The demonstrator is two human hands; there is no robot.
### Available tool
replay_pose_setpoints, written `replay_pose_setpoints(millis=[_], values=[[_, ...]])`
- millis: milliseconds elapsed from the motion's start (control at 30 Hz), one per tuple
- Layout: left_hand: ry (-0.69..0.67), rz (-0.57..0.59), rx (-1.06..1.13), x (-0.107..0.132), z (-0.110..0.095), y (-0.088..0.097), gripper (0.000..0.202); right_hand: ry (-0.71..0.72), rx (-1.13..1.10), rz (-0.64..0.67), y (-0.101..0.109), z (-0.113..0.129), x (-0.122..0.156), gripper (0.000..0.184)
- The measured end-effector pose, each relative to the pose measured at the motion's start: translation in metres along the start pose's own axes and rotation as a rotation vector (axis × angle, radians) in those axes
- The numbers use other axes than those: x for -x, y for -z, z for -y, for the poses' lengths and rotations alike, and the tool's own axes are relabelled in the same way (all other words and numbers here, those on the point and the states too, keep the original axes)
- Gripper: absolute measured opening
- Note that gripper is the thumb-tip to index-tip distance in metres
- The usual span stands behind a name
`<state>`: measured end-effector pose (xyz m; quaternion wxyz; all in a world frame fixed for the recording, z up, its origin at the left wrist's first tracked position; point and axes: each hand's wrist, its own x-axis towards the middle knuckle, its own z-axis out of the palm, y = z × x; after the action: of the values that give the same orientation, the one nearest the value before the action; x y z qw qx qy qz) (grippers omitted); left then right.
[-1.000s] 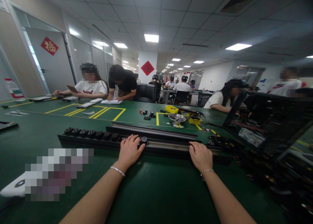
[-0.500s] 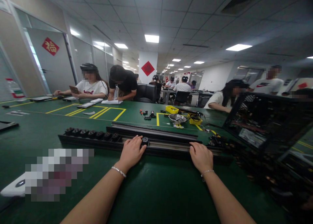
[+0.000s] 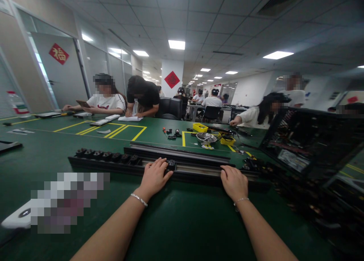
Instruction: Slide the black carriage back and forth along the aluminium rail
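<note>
A long black rail [image 3: 196,169] lies across the green table [image 3: 176,223] in front of me. Several small black blocks [image 3: 108,155] sit in a row along its left part. My left hand [image 3: 155,175] rests on the rail, fingers curled around one small black block [image 3: 171,164]. My right hand [image 3: 233,182] lies on the rail's near edge further right, fingers bent over it and pressing down. A second grey-topped rail [image 3: 182,151] lies just behind the first.
A black open computer case [image 3: 309,143] stands at the right. Yellow bins [image 3: 199,127], a metal bowl [image 3: 207,137] and small tools lie behind the rails. Other people sit at the table's far side. A white device [image 3: 17,220] lies at the near left.
My left hand has slid the small black block a little to the right along the rail. My right hand has stayed put. A person at the far right has walked leftward.
</note>
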<state>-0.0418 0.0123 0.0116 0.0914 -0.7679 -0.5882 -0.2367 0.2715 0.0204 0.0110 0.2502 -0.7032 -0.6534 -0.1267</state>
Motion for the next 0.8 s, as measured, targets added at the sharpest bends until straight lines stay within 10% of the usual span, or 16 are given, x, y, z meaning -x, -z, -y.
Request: replay_pose_setpoints(millis=[800], values=[[0.004,0.025,-0.012,0.0,-0.0026,-0.0023,0.04,-0.001,-0.038,-0.03,-0.0002,0.003,0.0029,0.038]])
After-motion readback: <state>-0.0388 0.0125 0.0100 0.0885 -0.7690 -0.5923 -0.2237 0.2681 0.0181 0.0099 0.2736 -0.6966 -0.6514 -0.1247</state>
